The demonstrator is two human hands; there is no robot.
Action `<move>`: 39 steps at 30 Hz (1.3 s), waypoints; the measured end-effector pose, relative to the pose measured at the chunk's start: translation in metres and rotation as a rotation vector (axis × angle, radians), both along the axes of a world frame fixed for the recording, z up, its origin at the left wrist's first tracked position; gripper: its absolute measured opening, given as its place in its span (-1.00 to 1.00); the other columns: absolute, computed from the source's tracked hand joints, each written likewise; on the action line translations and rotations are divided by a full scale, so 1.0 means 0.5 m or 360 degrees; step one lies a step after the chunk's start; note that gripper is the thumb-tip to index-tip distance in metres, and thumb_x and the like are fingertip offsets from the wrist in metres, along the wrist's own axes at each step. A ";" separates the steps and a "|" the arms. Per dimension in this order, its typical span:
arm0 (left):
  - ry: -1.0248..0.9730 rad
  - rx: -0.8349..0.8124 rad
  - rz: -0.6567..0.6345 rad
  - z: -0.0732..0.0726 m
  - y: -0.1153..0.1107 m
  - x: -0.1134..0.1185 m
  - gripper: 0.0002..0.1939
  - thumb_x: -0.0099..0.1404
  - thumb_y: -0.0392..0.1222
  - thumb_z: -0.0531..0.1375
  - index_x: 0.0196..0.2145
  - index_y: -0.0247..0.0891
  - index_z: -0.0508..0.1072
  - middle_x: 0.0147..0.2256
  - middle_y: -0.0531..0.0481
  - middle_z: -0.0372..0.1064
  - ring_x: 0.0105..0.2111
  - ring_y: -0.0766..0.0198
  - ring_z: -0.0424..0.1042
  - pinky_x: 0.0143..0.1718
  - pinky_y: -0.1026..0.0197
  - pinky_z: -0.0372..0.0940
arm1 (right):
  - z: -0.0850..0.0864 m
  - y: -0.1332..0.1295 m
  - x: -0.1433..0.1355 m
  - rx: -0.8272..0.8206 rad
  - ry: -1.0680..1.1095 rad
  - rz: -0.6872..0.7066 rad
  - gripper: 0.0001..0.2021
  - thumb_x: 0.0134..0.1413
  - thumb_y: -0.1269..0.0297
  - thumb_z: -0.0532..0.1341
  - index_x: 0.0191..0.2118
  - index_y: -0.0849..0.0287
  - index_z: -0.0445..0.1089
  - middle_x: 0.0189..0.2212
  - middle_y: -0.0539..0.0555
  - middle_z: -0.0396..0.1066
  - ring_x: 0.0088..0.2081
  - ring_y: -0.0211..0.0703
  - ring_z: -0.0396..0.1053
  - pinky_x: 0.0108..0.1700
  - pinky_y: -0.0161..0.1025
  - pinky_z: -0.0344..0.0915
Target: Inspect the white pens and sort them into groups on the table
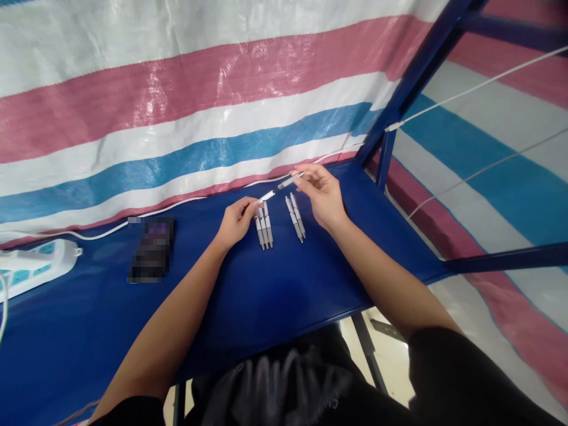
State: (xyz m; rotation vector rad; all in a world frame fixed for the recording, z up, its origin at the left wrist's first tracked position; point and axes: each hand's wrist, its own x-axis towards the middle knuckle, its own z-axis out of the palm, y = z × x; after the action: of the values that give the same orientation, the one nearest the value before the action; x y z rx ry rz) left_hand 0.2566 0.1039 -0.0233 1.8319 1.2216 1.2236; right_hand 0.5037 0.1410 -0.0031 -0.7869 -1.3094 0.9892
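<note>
A white and grey pen (pixel 284 184) is held slanting above the blue table (pixel 284 290), between my two hands. My left hand (pixel 236 223) pinches its white end, and the fingers of my right hand (pixel 323 194) are closed on the grey tip end. A dark band shows midway along the pen; whether its two parts are joined there I cannot tell. Just below, three white and grey pens (pixel 264 226) lie side by side near my left fingers. Two more such pens (pixel 295 217) rest together beneath my right hand, tips toward me.
A dark, blurred-out phone-like object (pixel 151 249) lies left of my left hand. At the far left is a white power strip (pixel 39 266) with cords. A white cable (pixel 133 223) runs along the table's back edge, before a striped sheet (pixel 177 89). Blue frame posts (pixel 386 151) stand right.
</note>
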 end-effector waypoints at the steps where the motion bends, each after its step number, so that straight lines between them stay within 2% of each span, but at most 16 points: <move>1: 0.0008 -0.0003 0.0005 -0.001 0.000 -0.001 -0.50 0.54 0.28 0.21 -0.22 -0.23 0.65 -0.39 -0.03 0.53 -0.37 0.20 0.47 -0.23 0.16 0.36 | -0.001 0.005 0.005 0.0034 0.0013 -0.0009 -0.60 0.17 -0.11 0.53 -0.01 -0.04 0.54 -0.04 0.03 0.63 -0.11 -0.11 0.53 0.01 -0.11 0.53; 7: 0.0017 0.0002 0.0033 -0.001 -0.001 0.003 -0.46 0.51 0.34 0.22 -0.24 -0.22 0.62 -0.39 -0.03 0.51 -0.38 0.21 0.44 -0.29 0.17 0.33 | 0.004 0.024 0.032 0.0076 0.0056 -0.0026 -0.46 0.09 -0.18 0.57 0.07 -0.06 0.51 -0.06 0.02 0.63 -0.14 -0.11 0.57 -0.04 -0.11 0.59; 14: -0.0066 -0.0020 0.0041 -0.001 0.001 0.003 -0.45 0.48 0.36 0.25 -0.27 -0.23 0.59 -0.37 -0.05 0.53 -0.37 0.22 0.44 -0.27 0.18 0.33 | 0.012 0.022 0.036 0.0005 0.0052 -0.0061 -0.49 0.07 -0.17 0.57 0.00 -0.03 0.50 -0.05 0.04 0.64 -0.09 -0.10 0.58 -0.04 -0.11 0.60; 18: -0.0045 0.0001 0.0036 -0.001 -0.003 0.007 -0.46 0.49 0.35 0.25 -0.27 -0.23 0.60 -0.39 -0.03 0.51 -0.40 0.24 0.41 -0.31 0.19 0.31 | 0.012 0.005 0.020 -0.0086 -0.0014 0.0052 -0.61 0.10 -0.07 0.57 -0.12 0.02 0.53 -0.10 0.05 0.66 -0.12 -0.09 0.59 -0.04 -0.08 0.59; 22: -0.0034 0.0016 0.0020 -0.002 -0.007 0.008 -0.47 0.50 0.33 0.24 -0.25 -0.23 0.62 -0.42 -0.02 0.48 -0.41 0.24 0.39 -0.32 0.20 0.30 | 0.012 -0.005 0.010 -0.0215 -0.0008 0.0208 -0.61 0.02 -0.04 0.60 -0.17 0.05 0.57 -0.15 0.05 0.68 -0.13 -0.09 0.61 -0.04 -0.08 0.59; 25: -0.0055 0.0011 0.0032 -0.005 -0.006 0.006 -0.48 0.49 0.31 0.26 -0.26 -0.24 0.63 -0.41 -0.02 0.50 -0.41 0.25 0.38 -0.31 0.19 0.29 | 0.012 -0.004 0.013 -0.0264 0.0037 0.0234 -0.61 -0.04 0.00 0.63 -0.20 0.08 0.59 -0.23 0.04 0.67 -0.19 -0.11 0.62 -0.06 -0.10 0.59; 32: -0.0238 -0.0084 0.0123 -0.006 0.004 -0.002 -0.51 0.35 0.31 0.40 -0.27 -0.23 0.68 -0.36 -0.06 0.59 -0.39 0.24 0.44 -0.30 0.18 0.35 | -0.005 0.004 0.019 -0.0362 -0.0184 0.0208 -0.55 0.02 -0.13 0.58 -0.29 0.11 0.49 -0.45 0.01 0.56 -0.42 -0.20 0.49 -0.25 -0.14 0.51; 35: -0.0281 -0.0133 0.0168 -0.001 0.008 -0.006 -0.49 0.30 0.35 0.42 -0.34 -0.22 0.69 -0.46 -0.03 0.53 -0.46 0.27 0.39 -0.37 0.20 0.31 | -0.007 0.003 0.017 -0.0284 -0.0243 0.0263 -0.55 0.02 -0.12 0.59 -0.26 0.11 0.49 -0.43 0.00 0.53 -0.39 -0.20 0.46 -0.29 -0.17 0.45; 39: -0.0325 -0.0209 0.0113 0.002 0.009 -0.011 -0.46 0.31 0.35 0.42 -0.43 -0.22 0.68 -0.51 -0.03 0.51 -0.50 0.30 0.38 -0.38 0.21 0.31 | 0.003 -0.002 0.014 -0.0241 -0.0220 0.0347 -0.57 0.03 -0.09 0.59 -0.22 0.09 0.51 -0.38 -0.02 0.54 -0.34 -0.19 0.48 -0.19 -0.15 0.49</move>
State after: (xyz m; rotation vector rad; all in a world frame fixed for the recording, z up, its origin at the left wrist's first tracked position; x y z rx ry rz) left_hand 0.2511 0.1087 -0.0224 1.5406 1.2301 1.3019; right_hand 0.5110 0.1401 -0.0019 -0.8523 -1.4747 1.2368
